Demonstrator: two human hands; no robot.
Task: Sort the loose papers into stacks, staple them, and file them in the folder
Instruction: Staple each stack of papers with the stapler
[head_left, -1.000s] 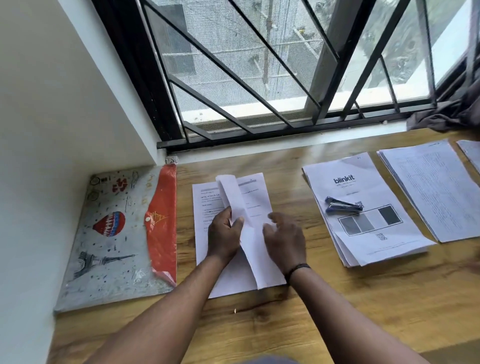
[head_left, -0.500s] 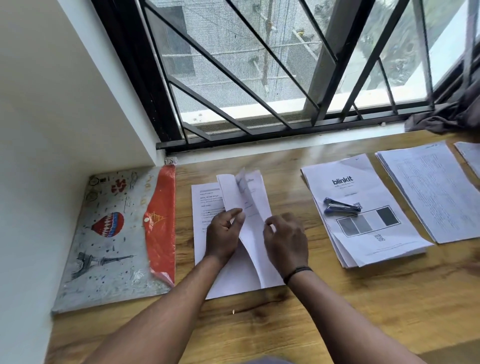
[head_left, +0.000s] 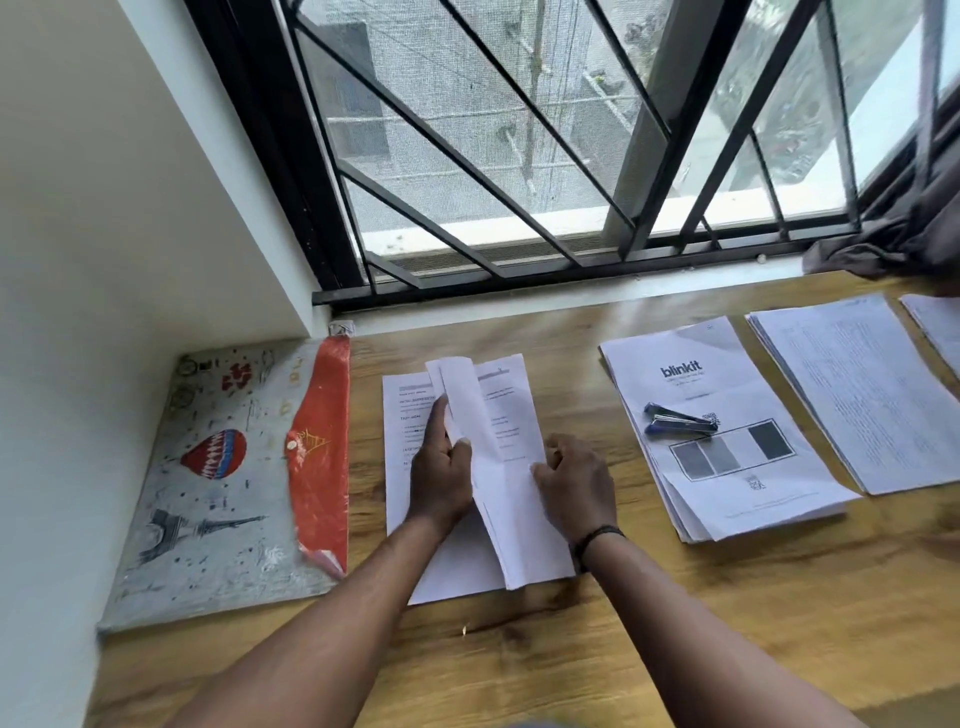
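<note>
- A person sorts papers at a wooden desk (head_left: 675, 623) under a barred window (head_left: 519, 156).
- At 9 o'clock, a folder (head_left: 218, 483) printed with a balloon and a tower lies flat against the wall, its red flap (head_left: 319, 457) on the side nearest the papers.
- At centre, a sheet (head_left: 405, 467) lies flat on the desk; on it rests a sheaf (head_left: 506, 493) whose top page curls up and over toward 12 o'clock.
- The left hand (head_left: 441, 478) pinches the curled page between thumb and fingers, its heel on the flat sheet.
- The right hand (head_left: 576, 483), a dark band at the wrist, rests on the sheaf's right edge with fingers curled; whether it grips the paper cannot be told.
- At 2 o'clock, a "blinkit" stack (head_left: 727, 457) lies fanned, a blue stapler (head_left: 680, 420) on top of it.
- Just beside it at 3 o'clock lies a text stack (head_left: 857, 395); another paper's corner (head_left: 935, 327) shows at the frame edge.
- A dark cloth (head_left: 909, 228) is bunched on the sill at 1 o'clock.
</note>
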